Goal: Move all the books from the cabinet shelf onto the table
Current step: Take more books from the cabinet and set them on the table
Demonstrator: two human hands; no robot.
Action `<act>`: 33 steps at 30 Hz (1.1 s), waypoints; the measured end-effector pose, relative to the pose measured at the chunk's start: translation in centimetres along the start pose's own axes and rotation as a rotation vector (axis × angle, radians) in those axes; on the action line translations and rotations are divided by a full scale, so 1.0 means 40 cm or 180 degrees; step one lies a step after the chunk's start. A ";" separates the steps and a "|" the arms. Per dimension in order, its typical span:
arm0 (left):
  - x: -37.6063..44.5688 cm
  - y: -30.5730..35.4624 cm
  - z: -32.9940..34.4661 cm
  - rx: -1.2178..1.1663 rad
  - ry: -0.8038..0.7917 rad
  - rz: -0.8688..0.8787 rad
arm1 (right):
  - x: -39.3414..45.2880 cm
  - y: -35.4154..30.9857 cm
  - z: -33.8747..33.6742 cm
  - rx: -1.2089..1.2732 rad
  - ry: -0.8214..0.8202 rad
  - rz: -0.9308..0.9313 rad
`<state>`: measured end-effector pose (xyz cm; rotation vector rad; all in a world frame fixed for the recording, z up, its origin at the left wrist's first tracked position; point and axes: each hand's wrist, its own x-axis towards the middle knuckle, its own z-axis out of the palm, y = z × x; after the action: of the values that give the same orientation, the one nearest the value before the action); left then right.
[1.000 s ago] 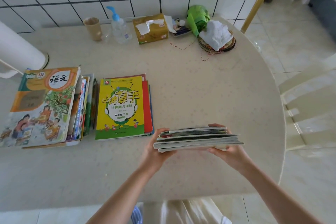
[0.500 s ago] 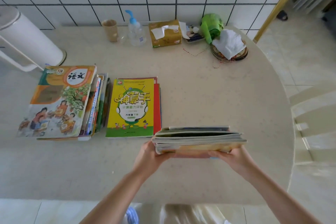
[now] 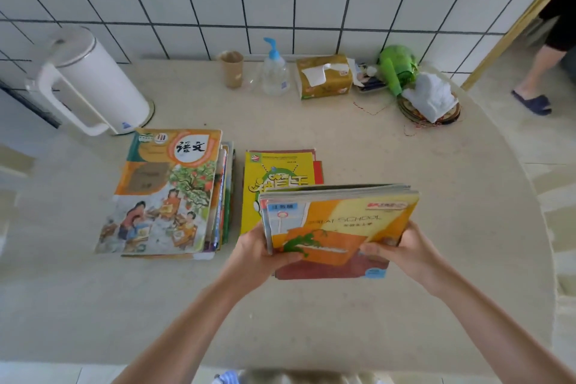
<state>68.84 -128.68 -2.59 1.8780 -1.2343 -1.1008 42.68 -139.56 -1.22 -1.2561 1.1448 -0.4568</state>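
Both hands hold a bundle of thin books (image 3: 339, 224) in the air over the near middle of the table (image 3: 389, 159), its cover tilted up toward the camera. The left hand (image 3: 258, 254) grips the bundle's near left corner with the thumb curled over the cover, and the right hand (image 3: 405, 251) grips the near right edge, fingers wrapped onto the front. The bundle looks like several soft-cover schoolbooks, so it is probably light but floppy, and the glossy covers may slide against each other if the grip loosens. Holding both short edges with support beneath, as here, seems the safest way to keep them together. On the table lie two stacks: a taller one at left topped by a book with a tree picture (image 3: 162, 193), and just beside it a yellow book (image 3: 274, 178) on a red one, partly hidden behind the held bundle. A white kettle (image 3: 93, 78) stands at the far left, well apart.
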 end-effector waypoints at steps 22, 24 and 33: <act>0.156 0.007 -0.080 -0.0346 0.0680 -0.1465 | 0.258 -0.068 0.195 0.0372 0.0371 0.0897; 0.167 0.000 -0.075 -0.0224 0.0672 -0.1573 | 0.274 -0.063 0.201 0.0260 0.0359 0.0944; 0.172 -0.018 -0.068 0.0061 0.0826 -0.1617 | 0.272 -0.041 0.219 0.0216 0.0276 0.1070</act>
<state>73.00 -134.66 -4.05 2.3347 -0.6385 -1.0450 55.25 -144.47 -5.25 -0.9684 1.3729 -0.2969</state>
